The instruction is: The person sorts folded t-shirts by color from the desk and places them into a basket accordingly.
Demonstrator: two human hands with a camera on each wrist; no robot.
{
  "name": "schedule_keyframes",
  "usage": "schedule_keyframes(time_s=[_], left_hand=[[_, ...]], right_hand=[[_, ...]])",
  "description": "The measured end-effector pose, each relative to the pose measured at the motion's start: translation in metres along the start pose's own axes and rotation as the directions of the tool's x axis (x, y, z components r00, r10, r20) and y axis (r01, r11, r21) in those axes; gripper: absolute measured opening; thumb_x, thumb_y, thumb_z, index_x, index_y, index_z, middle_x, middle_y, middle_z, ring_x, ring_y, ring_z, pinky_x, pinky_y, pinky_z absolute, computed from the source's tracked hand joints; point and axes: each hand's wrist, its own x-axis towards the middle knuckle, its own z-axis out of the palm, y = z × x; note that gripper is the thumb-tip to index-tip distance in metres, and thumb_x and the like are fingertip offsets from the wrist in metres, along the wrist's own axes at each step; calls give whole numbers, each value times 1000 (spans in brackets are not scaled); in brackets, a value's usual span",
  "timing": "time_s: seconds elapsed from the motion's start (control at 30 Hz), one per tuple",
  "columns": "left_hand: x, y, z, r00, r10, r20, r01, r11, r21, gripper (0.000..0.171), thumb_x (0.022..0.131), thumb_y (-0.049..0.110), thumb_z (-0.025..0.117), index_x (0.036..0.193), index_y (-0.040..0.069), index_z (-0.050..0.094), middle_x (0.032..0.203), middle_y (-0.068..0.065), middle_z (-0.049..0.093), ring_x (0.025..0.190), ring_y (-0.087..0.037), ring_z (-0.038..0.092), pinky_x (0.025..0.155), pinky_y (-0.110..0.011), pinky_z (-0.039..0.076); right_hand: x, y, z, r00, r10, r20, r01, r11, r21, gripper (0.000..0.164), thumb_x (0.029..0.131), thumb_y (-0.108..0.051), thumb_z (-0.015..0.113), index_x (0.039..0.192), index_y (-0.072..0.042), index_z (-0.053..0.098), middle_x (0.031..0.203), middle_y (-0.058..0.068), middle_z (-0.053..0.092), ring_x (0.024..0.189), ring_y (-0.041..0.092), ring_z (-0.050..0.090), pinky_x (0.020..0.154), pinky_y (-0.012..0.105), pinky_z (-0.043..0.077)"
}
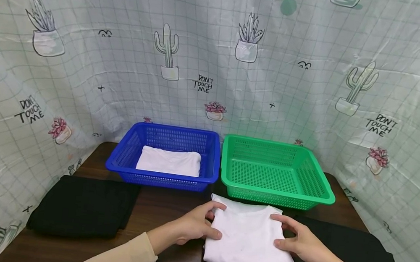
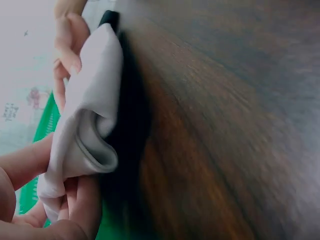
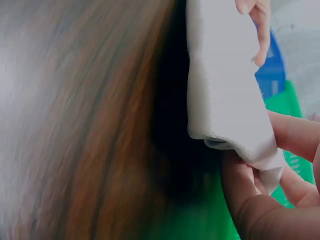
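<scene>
A folded white T-shirt (image 1: 246,240), its neckline toward the baskets, lies between my two hands in front of the green basket (image 1: 264,199). My left hand (image 1: 197,223) pinches its left edge, and in the left wrist view layered folds (image 2: 92,145) bulge beside the fingers. On the opposite edge, my right hand (image 1: 303,242) pinches the cloth. The right wrist view shows that hand's thumb and fingers (image 3: 300,132) on both faces of the shirt. A dark area runs beneath the shirt in both wrist views.
Left of the green basket stands a blue basket (image 1: 163,181) with a folded white garment (image 1: 169,161) inside. Folded black cloth (image 1: 85,207) lies at the left, and more black cloth (image 1: 357,257) at the right. A patterned curtain (image 1: 126,55) surrounds the dark wooden table (image 1: 160,210).
</scene>
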Motion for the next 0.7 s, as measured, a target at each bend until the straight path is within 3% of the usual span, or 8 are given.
schedule_keyframes(time_s=[0.1,0.4,0.53,0.7], left_hand=[[-13,5,-10,999,15,29,-15,1000,-18,75,84,-12,81,149,17,56,119,-14,54,84,-20,60,72,-31,53],[-58,39,-54,988,118,103,-109,990,-84,77,92,-1,80,159,14,45,129,-18,56,105,-25,67,94,-38,60],[-70,61,-86,983,166,76,-161,984,-71,78,95,4,79,162,16,40,138,-21,52,115,-28,67,95,-44,60],[-73,92,-139,982,191,-6,-191,982,-1,81,98,5,76,166,21,34,147,-22,44,122,-31,63,92,-45,61]], right_hand=[[-4,-9,8,999,-35,20,35,999,16,77,103,-12,70,166,-3,28,148,34,19,96,31,65,86,39,59],[-7,-65,38,977,-188,104,177,978,113,76,105,-5,66,168,-7,23,158,32,23,117,32,72,91,45,62],[9,-101,49,970,-235,70,226,967,114,77,103,-5,69,168,-12,27,160,23,27,121,29,71,92,45,62],[55,-144,63,958,-287,11,286,956,61,77,101,-9,74,166,-20,34,161,17,33,120,29,71,91,43,62]])
